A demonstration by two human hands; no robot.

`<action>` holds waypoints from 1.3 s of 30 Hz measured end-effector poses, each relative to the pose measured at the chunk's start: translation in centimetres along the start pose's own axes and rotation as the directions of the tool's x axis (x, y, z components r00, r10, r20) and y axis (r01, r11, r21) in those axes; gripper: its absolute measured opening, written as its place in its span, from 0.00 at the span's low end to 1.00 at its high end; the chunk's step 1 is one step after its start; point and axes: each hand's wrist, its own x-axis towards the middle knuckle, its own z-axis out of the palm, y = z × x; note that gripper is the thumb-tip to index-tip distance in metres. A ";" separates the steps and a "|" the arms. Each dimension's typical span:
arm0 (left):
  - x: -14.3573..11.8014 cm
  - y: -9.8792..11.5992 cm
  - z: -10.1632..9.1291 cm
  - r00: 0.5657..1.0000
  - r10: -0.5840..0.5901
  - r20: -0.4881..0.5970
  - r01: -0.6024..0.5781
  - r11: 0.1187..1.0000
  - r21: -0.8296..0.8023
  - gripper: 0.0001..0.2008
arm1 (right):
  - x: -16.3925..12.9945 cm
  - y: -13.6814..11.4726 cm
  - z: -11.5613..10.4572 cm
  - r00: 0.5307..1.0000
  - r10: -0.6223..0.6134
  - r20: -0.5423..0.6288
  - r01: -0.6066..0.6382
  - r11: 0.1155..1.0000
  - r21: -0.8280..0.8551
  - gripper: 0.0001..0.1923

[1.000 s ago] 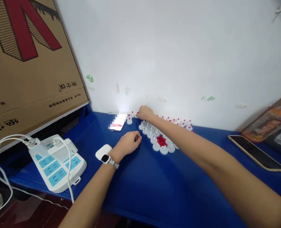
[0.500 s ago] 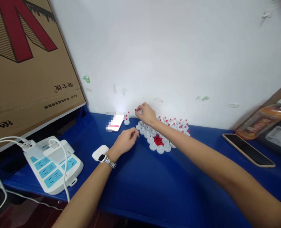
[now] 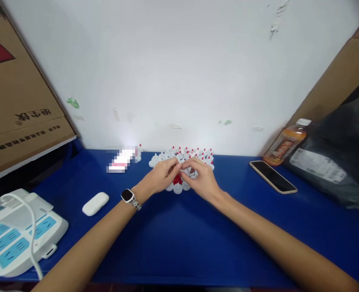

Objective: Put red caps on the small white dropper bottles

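White caps are standing clustered at the centre of the frame on the blue tabletop, the nearest ones edging a pile of small red pieces. Just over that pile, the left hand and right hand are meeting, their fingers curling close together at the tips; whether they are pinching anything, I cannot tell. Steadying with one hand, pressing lightly and keeping both wrists clear of the caps would likely be serving such fine fingertip work best. Farther back, red-tipped caps are standing near the wall.
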 end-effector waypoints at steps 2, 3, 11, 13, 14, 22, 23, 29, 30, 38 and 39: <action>0.4 0.2 0.6 0.995 0.078 0.060 -0.082 0.994 0.078 0.14 | -0.8 0.3 -0.3 0.999 0.015 -0.038 -0.015 1.000 -0.005 0.03; 0.5 0.2 0.9 0.991 0.105 0.083 -0.113 0.989 0.097 0.13 | -1.1 0.4 -0.4 0.998 0.020 -0.053 -0.020 1.000 -0.009 0.04; -0.4 0.9 2.4 0.994 -0.026 -0.110 0.020 0.998 -0.053 0.16 | -1.9 -0.1 -0.5 0.999 0.046 0.015 -0.045 0.998 -0.046 0.11; -0.8 0.7 2.3 0.987 -0.078 -0.142 0.063 0.992 -0.110 0.16 | -2.0 -0.3 -0.3 0.999 0.029 0.044 -0.028 1.000 -0.012 0.13; -1.0 0.5 2.2 0.986 -0.089 -0.143 0.071 0.989 -0.128 0.16 | -2.0 -0.3 -0.1 0.999 0.024 0.048 -0.024 1.000 0.003 0.13; -0.8 0.5 2.4 0.977 -0.112 -0.179 0.071 0.972 -0.223 0.20 | -1.9 -0.6 0.4 1.000 -0.025 0.011 0.025 1.000 -0.016 0.12; -0.6 0.7 2.7 0.970 -0.142 -0.197 0.087 0.961 -0.263 0.21 | -1.8 -0.5 0.4 0.999 -0.045 -0.005 0.044 0.999 -0.029 0.12; 0.4 -1.4 0.8 0.866 -0.331 -0.375 0.172 0.901 -0.398 0.26 | -1.9 0.4 -0.5 0.994 -0.081 -0.077 0.070 0.988 -0.140 0.10; 0.4 -2.1 0.0 0.809 -0.368 -0.458 0.168 0.892 -0.420 0.25 | -1.9 0.6 -0.8 0.992 -0.049 -0.112 0.031 0.987 -0.158 0.10; -0.4 -3.2 0.5 0.990 -0.014 -0.143 0.030 0.994 0.107 0.15 | -1.4 1.6 -1.5 0.951 0.236 -0.201 -0.251 0.967 -0.049 0.09; -0.4 -3.1 0.9 0.995 -0.004 -0.098 0.017 0.990 0.139 0.15 | -1.4 1.8 -1.3 0.946 0.255 -0.198 -0.267 0.963 -0.034 0.09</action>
